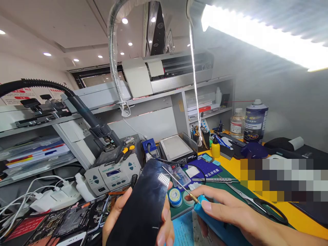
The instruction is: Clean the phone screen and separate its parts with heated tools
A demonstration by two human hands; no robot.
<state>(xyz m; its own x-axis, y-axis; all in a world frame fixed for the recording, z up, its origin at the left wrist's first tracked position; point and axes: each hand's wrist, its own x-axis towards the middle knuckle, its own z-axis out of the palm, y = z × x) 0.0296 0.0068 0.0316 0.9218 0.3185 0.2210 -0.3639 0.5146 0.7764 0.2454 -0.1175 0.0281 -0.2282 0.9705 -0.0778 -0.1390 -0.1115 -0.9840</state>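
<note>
Left fingers curled round the dark panel above the bench, right fingers closed on the blue-handled tool; best keep its tip shallow, panel braced.

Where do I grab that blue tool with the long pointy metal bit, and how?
Wrap your hand around the thick blue handle, coming from the right, behind the brass collar, as the right hand does. That should be easiest: the handle is wide, while the thin metal shaft points away, toward the black panel.
</note>
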